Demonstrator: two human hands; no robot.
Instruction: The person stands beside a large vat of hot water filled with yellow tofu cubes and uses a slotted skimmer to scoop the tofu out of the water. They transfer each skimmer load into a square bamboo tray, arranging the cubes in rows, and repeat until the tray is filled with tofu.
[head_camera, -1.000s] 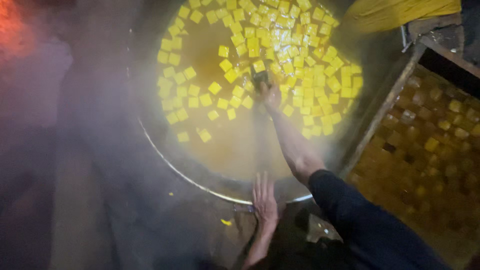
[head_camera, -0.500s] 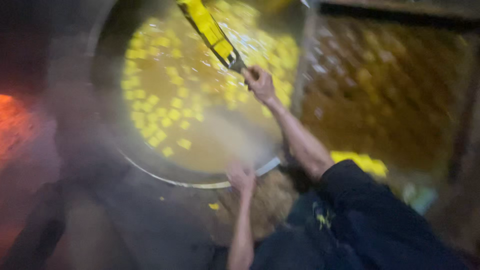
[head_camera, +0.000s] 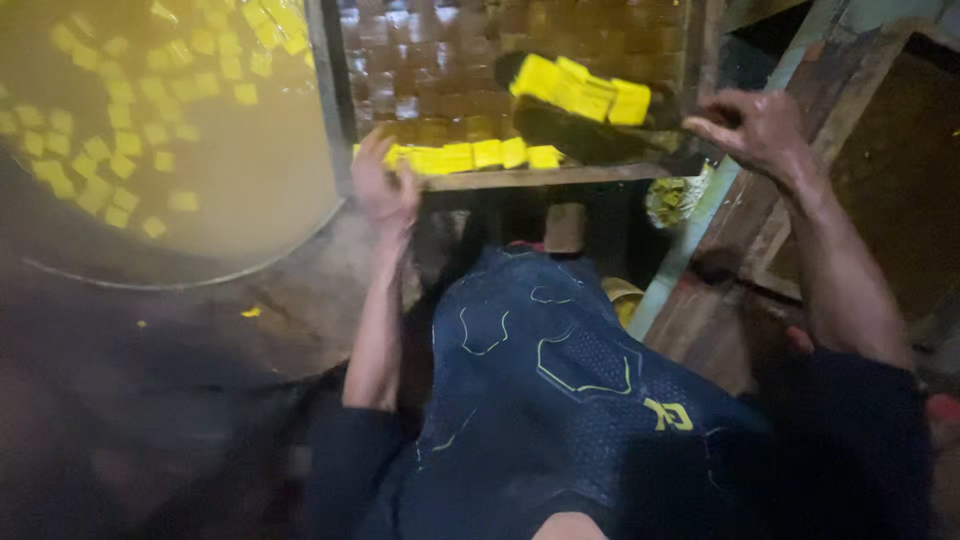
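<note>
My right hand (head_camera: 757, 125) grips the handle of a dark flat skimmer (head_camera: 585, 140) loaded with yellow cubes (head_camera: 580, 87), held over a wooden tray (head_camera: 520, 178). A row of yellow cubes (head_camera: 470, 156) lies along the tray's near edge. My left hand (head_camera: 383, 185) rests flat on the tray's left corner, next to the rim of a big wok (head_camera: 330, 110) of yellow liquid with several floating yellow cubes (head_camera: 110, 150).
The tray surface (head_camera: 450, 60) is a brown woven grid behind the cubes. A blue-painted wooden post (head_camera: 700, 230) slants at the right, with more wooden boards (head_camera: 890, 170) beyond. A small yellow scrap (head_camera: 250, 312) lies on the dark floor by the wok.
My right hand has lifted the skimmer out of the wok and swung it right, over the tray. My left hand has moved from the wok's rim to the tray's corner.
</note>
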